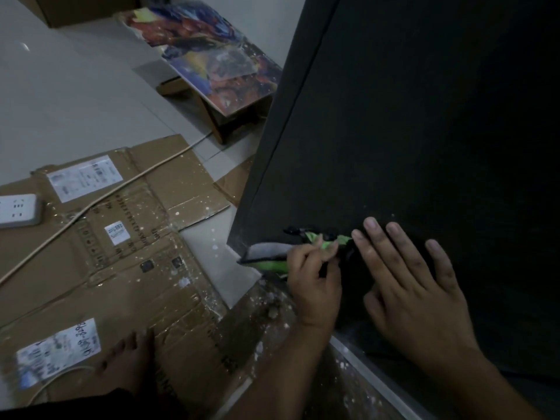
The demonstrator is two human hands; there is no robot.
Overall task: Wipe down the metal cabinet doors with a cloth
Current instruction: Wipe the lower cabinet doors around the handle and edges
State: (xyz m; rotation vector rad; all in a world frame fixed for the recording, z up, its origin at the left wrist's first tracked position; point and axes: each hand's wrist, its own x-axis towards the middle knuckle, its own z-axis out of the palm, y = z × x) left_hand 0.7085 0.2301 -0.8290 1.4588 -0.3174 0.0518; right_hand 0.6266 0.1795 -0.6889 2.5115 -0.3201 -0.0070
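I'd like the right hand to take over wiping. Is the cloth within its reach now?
Probably yes: the right hand lies open on the cabinet door right beside the cloth, nothing between them. The left hand pinches the cloth, though, and would have to release.

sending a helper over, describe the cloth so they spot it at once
Find the big black cabinet door filling the right side, then drop to its bottom left corner. The cloth is bunched there, pinched by the left hand beside the flat right hand. It is the only bright green and grey thing against the dark door.
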